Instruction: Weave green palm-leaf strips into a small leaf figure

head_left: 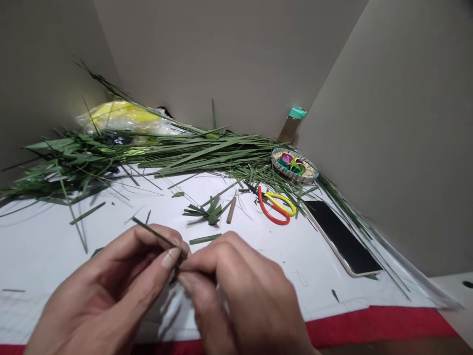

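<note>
Between thumb and forefinger my left hand [114, 286] pinches a narrow strip of green leaf [153, 231], one end of which sticks out to the upper left. My right hand [236, 286] meets it at the fingertips, thumb and forefinger pressed together on the strip's other end, which is mostly hidden by the fingers. Just beyond the hands lies a small woven leaf piece [212, 212] with several ends fanning out. Beside it are a brown-handled pointed tool [231, 209] and a short cut leaf strip [205, 239].
Scissors [275, 206] with red and yellow handles lie right of centre, near a phone [343, 239]. Behind them stand a small basket [294, 166] of colourful bits and a bottle [291, 125]. Long leaves [207, 153] are heaped along the back, before a plastic bag [125, 116].
</note>
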The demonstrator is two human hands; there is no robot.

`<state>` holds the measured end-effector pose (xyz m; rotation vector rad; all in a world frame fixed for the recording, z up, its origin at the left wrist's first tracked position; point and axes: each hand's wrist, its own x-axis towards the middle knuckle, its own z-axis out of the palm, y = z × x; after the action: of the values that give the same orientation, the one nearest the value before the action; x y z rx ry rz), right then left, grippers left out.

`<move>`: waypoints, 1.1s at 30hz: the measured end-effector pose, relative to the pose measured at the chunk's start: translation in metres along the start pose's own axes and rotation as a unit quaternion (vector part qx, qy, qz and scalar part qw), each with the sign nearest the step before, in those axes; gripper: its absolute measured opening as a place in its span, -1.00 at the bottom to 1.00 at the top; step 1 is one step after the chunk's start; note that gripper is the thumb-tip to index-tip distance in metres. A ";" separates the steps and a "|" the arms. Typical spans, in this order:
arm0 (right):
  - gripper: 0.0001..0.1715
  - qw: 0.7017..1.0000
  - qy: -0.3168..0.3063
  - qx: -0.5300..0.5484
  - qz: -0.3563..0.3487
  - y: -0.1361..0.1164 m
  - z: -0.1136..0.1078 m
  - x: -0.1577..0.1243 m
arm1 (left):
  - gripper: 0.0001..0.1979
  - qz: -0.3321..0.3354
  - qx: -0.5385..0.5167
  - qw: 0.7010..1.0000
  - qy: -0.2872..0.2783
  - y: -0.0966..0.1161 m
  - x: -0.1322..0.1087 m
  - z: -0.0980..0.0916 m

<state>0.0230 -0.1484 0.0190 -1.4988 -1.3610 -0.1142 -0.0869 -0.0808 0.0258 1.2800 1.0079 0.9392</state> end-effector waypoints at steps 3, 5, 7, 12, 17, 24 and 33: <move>-0.81 0.992 -0.106 0.068 -0.024 0.004 -0.021 0.016 | -0.70 -0.002 -0.008 1.000 0.006 0.005 0.003 -0.002; -0.85 0.980 -0.152 0.128 0.029 0.007 -0.031 0.023 | -0.69 -0.005 -0.009 1.000 0.012 0.003 0.002 -0.007; -0.91 0.951 -0.206 0.201 0.112 0.010 -0.035 0.024 | -0.70 -0.008 -0.006 1.000 0.011 -0.001 0.000 -0.012; -0.95 0.902 -0.270 0.260 0.213 0.014 -0.032 0.013 | -0.83 -0.026 -0.015 1.000 -0.006 -0.008 -0.003 -0.018; -0.95 0.848 -0.304 0.315 0.298 0.014 -0.034 0.014 | -0.89 -0.050 -0.081 0.995 -0.005 -0.005 -0.001 -0.015; -0.95 0.704 -0.331 0.439 0.450 0.010 -0.036 0.022 | -0.73 -0.086 -0.064 0.993 -0.043 -0.012 -0.004 -0.022; -0.94 0.725 -0.366 0.392 0.432 0.008 -0.047 0.021 | -0.69 -0.039 -0.010 0.999 -0.013 0.010 0.004 -0.009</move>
<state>0.0616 -0.1664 0.0483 -1.2688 -0.8798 1.6052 -0.0944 -0.0735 0.0352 1.2244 1.0188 0.8686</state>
